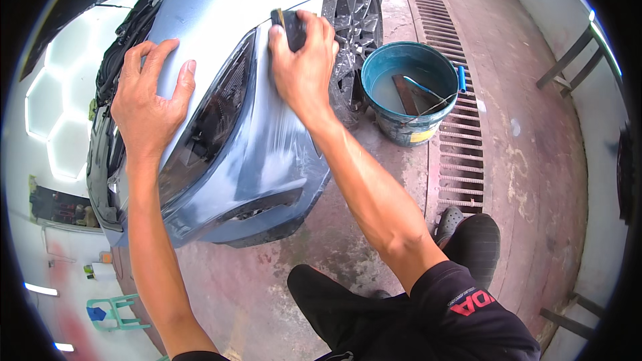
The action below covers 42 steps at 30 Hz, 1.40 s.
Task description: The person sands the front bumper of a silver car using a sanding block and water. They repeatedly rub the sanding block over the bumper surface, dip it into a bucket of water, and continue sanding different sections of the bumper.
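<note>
Clamped one dark block [294, 33] between thumb and fingers of the right hand [304, 60], against the blue-grey car [247, 0], just right of the headlight's [214, 113] upper tip. Held the left hand [150, 97] left of the headlight, fingers apart, gripping nothing; could not tell its contact. Judged the step as rubbing the panel; for the next stroke, called for a flat block and even pressure. Counted two hands, one block, one headlight, one wheel [358, 20] and one bucket [394, 124], both right of the headlight.

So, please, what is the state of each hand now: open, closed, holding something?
Left hand: open over the car, holding nothing.
Right hand: closed on a dark block.
</note>
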Available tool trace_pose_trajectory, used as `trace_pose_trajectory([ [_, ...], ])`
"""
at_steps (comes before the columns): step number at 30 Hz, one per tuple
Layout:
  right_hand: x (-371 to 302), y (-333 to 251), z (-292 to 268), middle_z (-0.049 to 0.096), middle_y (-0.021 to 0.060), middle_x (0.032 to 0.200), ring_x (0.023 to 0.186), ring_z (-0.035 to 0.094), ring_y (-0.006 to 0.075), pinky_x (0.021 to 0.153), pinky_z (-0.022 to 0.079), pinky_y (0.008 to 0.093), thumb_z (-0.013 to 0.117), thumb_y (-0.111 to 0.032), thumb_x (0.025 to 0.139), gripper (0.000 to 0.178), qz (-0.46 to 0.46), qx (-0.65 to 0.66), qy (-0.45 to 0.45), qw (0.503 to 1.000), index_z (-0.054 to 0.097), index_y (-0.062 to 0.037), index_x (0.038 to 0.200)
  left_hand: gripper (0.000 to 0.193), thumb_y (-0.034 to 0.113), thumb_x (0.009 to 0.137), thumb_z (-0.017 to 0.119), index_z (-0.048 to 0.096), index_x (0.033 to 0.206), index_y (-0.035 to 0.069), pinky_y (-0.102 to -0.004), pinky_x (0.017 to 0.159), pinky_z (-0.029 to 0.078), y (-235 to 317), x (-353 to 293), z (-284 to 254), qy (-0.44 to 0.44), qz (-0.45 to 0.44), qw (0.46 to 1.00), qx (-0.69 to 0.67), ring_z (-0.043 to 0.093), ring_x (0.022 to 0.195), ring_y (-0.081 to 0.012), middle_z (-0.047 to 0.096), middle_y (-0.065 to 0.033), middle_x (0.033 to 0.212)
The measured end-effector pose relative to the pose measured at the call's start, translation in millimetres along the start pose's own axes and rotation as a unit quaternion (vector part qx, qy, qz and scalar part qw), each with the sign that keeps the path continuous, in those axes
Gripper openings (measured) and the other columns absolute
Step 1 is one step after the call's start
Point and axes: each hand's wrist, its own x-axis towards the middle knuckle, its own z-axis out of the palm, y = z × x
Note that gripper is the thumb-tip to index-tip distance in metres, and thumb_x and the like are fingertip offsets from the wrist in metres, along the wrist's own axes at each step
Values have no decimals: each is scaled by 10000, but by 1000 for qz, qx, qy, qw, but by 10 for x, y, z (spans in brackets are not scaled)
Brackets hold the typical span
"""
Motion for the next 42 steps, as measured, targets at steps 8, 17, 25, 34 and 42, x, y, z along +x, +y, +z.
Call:
trace_pose_trajectory([
  [8,183,-20,-18,549,309,1488,1324,541,513,1157,432,618,788,-284,994,525,17,2,12,1000,655,-38,1438,366,309,953,847,800,1294,184,-457,878,614,6,29,-10,-11,1,1000,15,754,1110,-338,709,-95,1281],
  [17,464,81,-62,541,272,1520,1340,535,488,1152,432,623,732,-282,1028,506,108,-11,17,994,637,-19,1450,367,279,955,852,803,1299,161,-454,887,615,8,32,-8,-10,9,1000,15,745,1127,-341,700,-107,1274],
  [25,456,112,-62,541,286,1517,1335,526,525,1138,437,632,758,-294,1010,537,78,-21,23,996,628,-8,1446,376,269,954,849,800,1304,139,-460,895,612,54,47,20,-5,11,1000,5,744,1117,-348,699,-112,1266],
  [34,491,247,-114,617,293,1447,1318,600,475,1155,468,569,724,-295,1049,514,83,-38,37,995,640,35,1434,380,268,949,857,803,1302,137,-457,897,611,42,38,43,-11,13,1000,4,743,1121,-349,701,-125,1272],
  [42,494,212,-119,526,310,1529,1341,534,539,1157,428,653,780,-316,1010,564,66,-3,22,998,626,-22,1466,368,282,955,860,810,1294,148,-448,888,617,44,37,15,-10,10,1000,7,754,1114,-341,706,-125,1284],
])
